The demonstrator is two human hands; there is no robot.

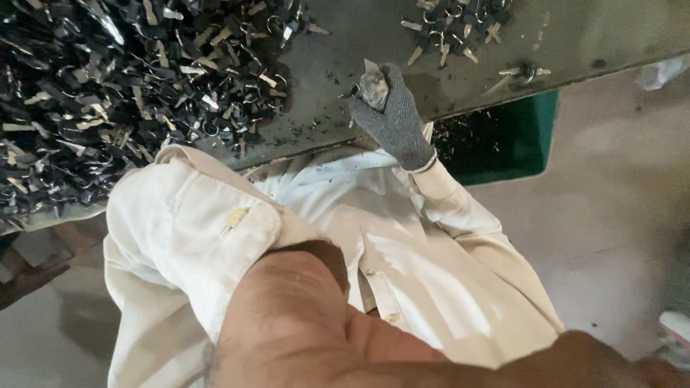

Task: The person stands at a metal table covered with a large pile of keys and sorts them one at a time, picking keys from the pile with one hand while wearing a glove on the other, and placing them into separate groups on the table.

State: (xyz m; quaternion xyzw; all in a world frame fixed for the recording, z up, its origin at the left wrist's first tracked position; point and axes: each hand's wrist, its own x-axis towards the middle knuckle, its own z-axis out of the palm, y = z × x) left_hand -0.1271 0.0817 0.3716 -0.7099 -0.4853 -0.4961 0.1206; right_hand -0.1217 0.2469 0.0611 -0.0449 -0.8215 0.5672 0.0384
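My right hand [394, 115], in a grey knit glove, rests on the front edge of the dark metal table [575, 43]. Its fingers are closed round a small pale grey piece [373, 88] with a wire ring beside it. My left arm crosses the foreground: a rolled cream sleeve [194, 223], then a bare forearm [338, 338] running to the bottom right. My left hand is out of the picture. A big heap of small key-like metal pieces with rings [108, 86] covers the table's left side, well to the left of my right hand.
A smaller cluster of the same pieces [453, 25] lies at the table's far right. A green bin [535, 144] holding dark scraps stands under the table edge by my right wrist. Bare concrete floor spreads to the right, with a white shoe [675, 330] at the edge.
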